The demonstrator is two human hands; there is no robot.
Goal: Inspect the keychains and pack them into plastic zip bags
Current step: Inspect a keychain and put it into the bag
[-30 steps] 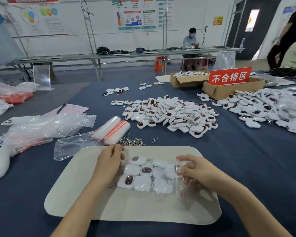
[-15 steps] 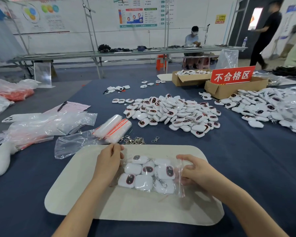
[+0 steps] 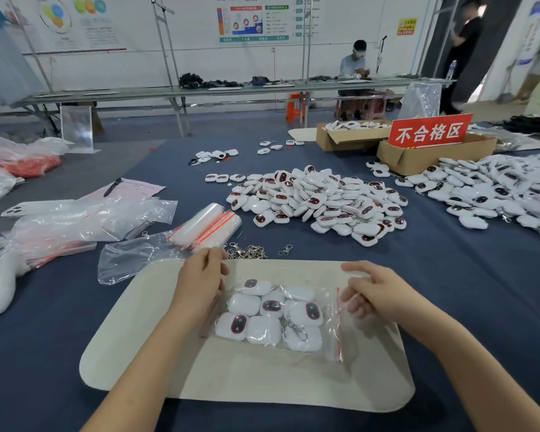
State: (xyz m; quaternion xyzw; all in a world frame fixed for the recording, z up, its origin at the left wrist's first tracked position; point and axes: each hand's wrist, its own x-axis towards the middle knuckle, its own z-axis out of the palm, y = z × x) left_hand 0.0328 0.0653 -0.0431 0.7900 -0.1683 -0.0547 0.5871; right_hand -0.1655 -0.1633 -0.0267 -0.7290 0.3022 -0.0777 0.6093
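Both forearms reach in from the near edge over a beige mat [image 3: 262,385] on the blue-covered table [image 3: 449,291]. The left hand [image 3: 200,282] shows its back, wrist bent, fingers curled down over the left, closed end of the zip bag [image 3: 328,335]. Its thumb and forefinger meet at the bag's far left corner like a pinch, but whether plastic is caught between them cannot be told. The right hand [image 3: 378,294] is loosely open and holds nothing. Its forefinger reaches leftward and the other fingers are half curled just beside the bag's mouth; contact with the lip is unclear. The bag lies flat in the middle of the mat, between the hands, with its long axis running left to right. Its red zip strip [image 3: 339,325] crosses the right end, so the mouth faces the right hand. Inside, the white keychains [image 3: 262,330] sit in rough rows, some with the dark red-rimmed oval up, some blank side up, and a metal clasp [image 3: 296,328] lies among them. Beyond the mat lie a roll of spare bags [image 3: 206,227], loose clasps [image 3: 247,251] and a heap of unpacked keychains [image 3: 318,201]. A red sign [image 3: 429,132] on a cardboard box [image 3: 418,157] reads 不合格区 in white. The wall posters are too blurred to read.
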